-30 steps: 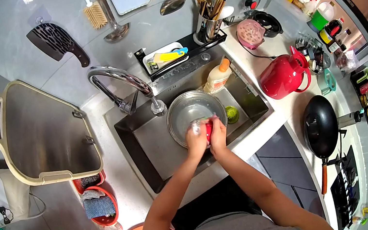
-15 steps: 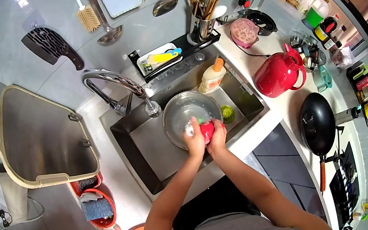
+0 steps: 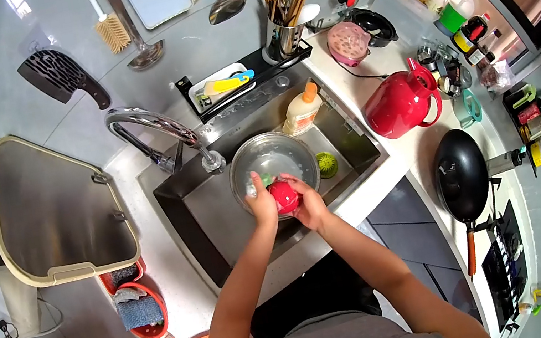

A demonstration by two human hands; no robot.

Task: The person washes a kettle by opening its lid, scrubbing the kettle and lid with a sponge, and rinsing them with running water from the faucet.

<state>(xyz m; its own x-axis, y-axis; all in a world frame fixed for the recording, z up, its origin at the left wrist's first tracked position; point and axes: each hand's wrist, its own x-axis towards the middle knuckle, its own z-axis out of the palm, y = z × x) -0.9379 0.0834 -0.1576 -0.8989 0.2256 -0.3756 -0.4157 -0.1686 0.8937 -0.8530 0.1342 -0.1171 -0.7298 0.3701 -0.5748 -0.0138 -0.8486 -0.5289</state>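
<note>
Both of my hands meet over the near side of a round metal bowl (image 3: 242, 167) in the sink (image 3: 206, 234). A round, shiny red object (image 3: 285, 197) sits between them. My left hand (image 3: 262, 203) presses against its left side, thumb pointing up. On its right side, my right hand (image 3: 308, 203) curls its fingers over it. Something small and green shows in the bowl just beyond my left fingers, too small to name. Right of the bowl lies a green ridged ball (image 3: 327, 165), and an orange-capped bottle (image 3: 301, 111) leans behind it.
A curved faucet (image 3: 157, 119) arches over the sink's left part. Behind stands a black rack (image 3: 256, 86) with a sponge tray. To the right are a red kettle (image 3: 398, 104) and a black wok (image 3: 461, 175). A cutting board (image 3: 56, 207) stands at left.
My hands have shifted slightly around the red object, and more of its round face now shows. My right fingers have loosened a little. The whole view has moved slightly.
</note>
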